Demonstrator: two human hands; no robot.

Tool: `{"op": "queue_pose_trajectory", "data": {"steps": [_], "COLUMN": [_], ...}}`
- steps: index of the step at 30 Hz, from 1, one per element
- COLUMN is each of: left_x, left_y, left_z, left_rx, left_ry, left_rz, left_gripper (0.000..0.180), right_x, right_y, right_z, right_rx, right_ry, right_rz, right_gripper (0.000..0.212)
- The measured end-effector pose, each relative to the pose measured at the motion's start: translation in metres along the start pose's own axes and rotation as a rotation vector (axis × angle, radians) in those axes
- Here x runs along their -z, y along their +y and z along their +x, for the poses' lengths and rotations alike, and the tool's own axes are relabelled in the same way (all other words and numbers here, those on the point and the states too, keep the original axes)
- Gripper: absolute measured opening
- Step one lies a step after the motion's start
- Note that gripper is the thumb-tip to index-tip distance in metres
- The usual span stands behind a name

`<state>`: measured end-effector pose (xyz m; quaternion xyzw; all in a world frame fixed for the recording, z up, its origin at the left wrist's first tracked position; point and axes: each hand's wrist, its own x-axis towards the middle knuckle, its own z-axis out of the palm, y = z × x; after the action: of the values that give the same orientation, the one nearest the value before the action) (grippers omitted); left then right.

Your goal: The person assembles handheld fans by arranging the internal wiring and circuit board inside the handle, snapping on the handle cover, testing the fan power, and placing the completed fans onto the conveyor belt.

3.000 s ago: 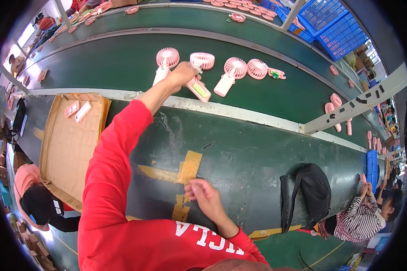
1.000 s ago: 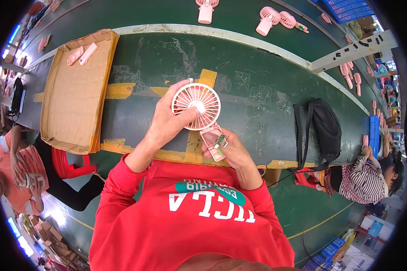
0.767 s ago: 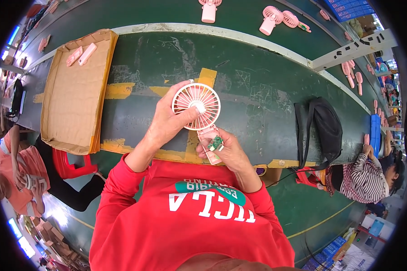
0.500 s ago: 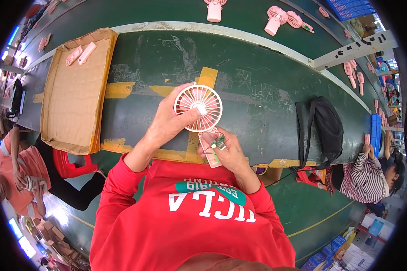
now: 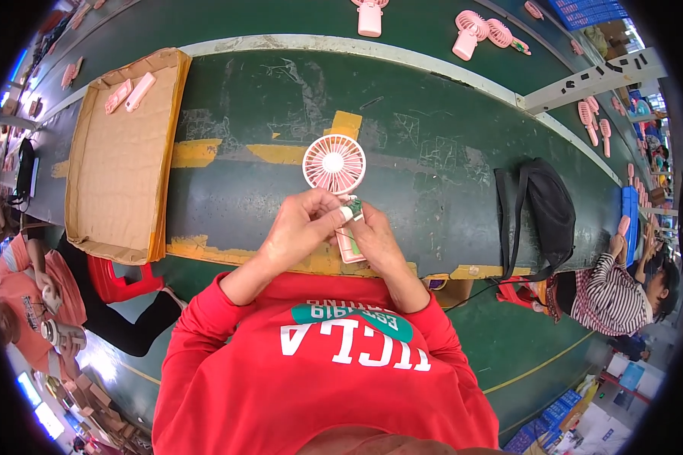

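A small pink handheld fan (image 5: 334, 164) with a round white grille lies on the table in front of me, its open handle (image 5: 350, 250) pointing toward my body. Where the handle meets the head, my left hand (image 5: 300, 227) pinches a small green circuit board (image 5: 355, 206) between thumb and fingers. My right hand (image 5: 381, 241) closes on the board from the other side, beside the handle. Fingers cover part of the board and of the handle's inside.
To the left stands a shallow cardboard tray (image 5: 121, 182) holding two pink handle parts (image 5: 140, 92). A black bag (image 5: 542, 220) rests on the right. Beyond the white rail, several pink fans (image 5: 469, 34) lie on a green surface. Other people sit left and right.
My left hand has let go of the fan's grille and come down to the circuit board. The fan now lies flat, and both hands meet at the neck of its handle.
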<state>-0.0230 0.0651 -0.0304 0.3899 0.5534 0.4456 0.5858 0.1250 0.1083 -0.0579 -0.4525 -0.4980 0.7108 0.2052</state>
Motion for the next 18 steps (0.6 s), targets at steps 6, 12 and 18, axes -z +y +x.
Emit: {"op": "queue_pose_trajectory", "data": {"steps": [6, 12, 18], "left_x": [0.005, 0.002, 0.004], "left_y": [-0.001, -0.006, 0.004], "left_z": [0.002, 0.001, -0.003], "left_rx": [0.082, -0.024, -0.014], "left_ry": [-0.036, -0.103, 0.016], "left_rz": [-0.296, -0.215, -0.018], "left_gripper": [0.016, 0.020, 0.017], "right_x": [0.002, 0.003, 0.008], "right_y": [-0.003, 0.013, -0.004], "right_z": [0.004, 0.009, 0.000], "right_rx": [-0.156, -0.047, -0.154], "right_ry": [-0.015, 0.042, -0.046], "right_rz": [0.308, 0.173, 0.249], "right_gripper": [0.018, 0.020, 0.029]}}
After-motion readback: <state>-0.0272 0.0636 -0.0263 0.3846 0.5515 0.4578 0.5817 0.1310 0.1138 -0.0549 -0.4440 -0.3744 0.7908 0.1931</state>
